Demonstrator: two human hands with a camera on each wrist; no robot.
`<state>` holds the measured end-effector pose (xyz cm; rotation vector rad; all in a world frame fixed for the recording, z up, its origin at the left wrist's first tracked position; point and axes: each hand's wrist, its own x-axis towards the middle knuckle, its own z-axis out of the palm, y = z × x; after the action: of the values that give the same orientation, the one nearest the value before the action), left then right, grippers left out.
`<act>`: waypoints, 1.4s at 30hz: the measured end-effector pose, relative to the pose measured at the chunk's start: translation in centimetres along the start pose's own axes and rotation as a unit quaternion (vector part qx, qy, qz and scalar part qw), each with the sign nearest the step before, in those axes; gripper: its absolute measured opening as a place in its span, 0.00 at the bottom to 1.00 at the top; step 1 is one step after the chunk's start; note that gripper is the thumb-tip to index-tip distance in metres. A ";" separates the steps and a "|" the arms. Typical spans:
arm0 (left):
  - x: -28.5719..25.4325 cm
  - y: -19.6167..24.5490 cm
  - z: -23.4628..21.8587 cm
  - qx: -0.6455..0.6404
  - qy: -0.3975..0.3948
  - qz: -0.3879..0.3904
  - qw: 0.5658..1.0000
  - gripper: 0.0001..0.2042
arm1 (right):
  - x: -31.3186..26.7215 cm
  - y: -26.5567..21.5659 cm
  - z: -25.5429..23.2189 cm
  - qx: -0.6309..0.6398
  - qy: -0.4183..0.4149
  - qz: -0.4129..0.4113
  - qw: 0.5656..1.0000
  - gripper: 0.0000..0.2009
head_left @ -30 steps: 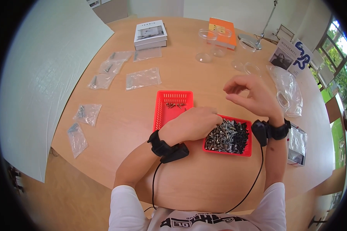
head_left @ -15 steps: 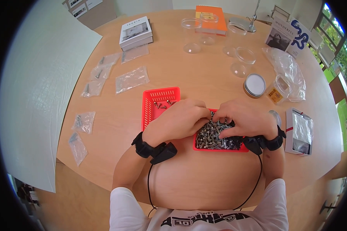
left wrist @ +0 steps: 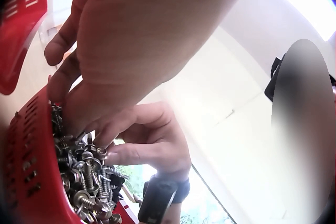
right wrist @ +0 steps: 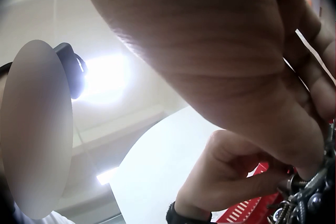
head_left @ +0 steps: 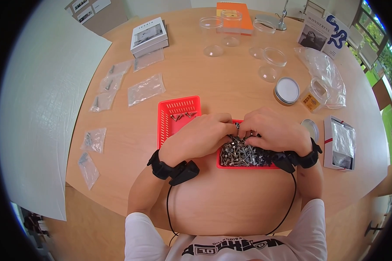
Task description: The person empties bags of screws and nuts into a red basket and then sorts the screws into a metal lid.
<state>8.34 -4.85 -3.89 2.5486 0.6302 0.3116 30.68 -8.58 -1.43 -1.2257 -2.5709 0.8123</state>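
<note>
A red basket [head_left: 248, 167] filled with loose screws [head_left: 241, 155] is found on the surface [head_left: 233, 198], directly before the person. Mostly silver screws are noted, with black ones [head_left: 264, 158] gathered toward the right end. A second red basket [head_left: 178, 125] is placed just beside it on the left; only a few screws [head_left: 183, 115] are seen at its far end, and part of it is covered by the left forearm.

The left hand [head_left: 202, 135] and the right hand [head_left: 275, 130] are both lowered over the far part of the filled basket, close to each other. The fingers of both are bent down among the screws. Whether any screw is pinched cannot be told, as the fingertips are partly hidden in the pile, in the wrist views also.

Each screw is judged light, stiff and hard, not fragile, with a smooth head that may slip between the fingers. Threads are likely to catch on neighbouring screws, so a single piece is best pinched by the head or across the shank and drawn upward. The full basket is judged fairly heavy for its thin plastic walls; if lifted, it should be held at both sides, with the base supported.
</note>
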 end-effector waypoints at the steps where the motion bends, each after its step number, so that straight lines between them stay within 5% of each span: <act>1: 0.0 -0.1 0.1 -0.002 -0.001 0.000 1.000 0.09 | -0.2 0.1 0.0 -0.005 0.012 -0.011 1.000 0.08; 11: 0.0 -0.2 0.3 -0.028 -0.022 0.000 0.999 0.12 | 0.1 -0.5 0.2 -0.023 -0.027 -0.015 0.999 0.09; 20: 0.1 -0.9 0.6 -0.047 -0.018 0.033 0.998 0.09 | -0.2 0.4 0.0 0.015 0.029 -0.053 0.998 0.07; 27: 0.0 -0.5 0.0 -0.024 0.010 0.056 0.998 0.06 | -0.6 0.1 -1.3 0.059 0.064 0.001 0.996 0.06; 36: -4.0 0.1 -6.4 0.082 0.080 -0.159 0.981 0.05 | 0.0 -0.6 -0.9 0.093 0.116 -0.020 0.989 0.06; 42: -6.0 -2.0 -6.8 0.107 0.073 -0.200 0.971 0.06 | 0.7 -1.9 -0.2 0.089 0.113 -0.061 0.988 0.05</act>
<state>0.21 -3.47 0.33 2.5334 1.2715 0.3025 29.05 -8.92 -0.29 -1.0313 -2.3126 0.8077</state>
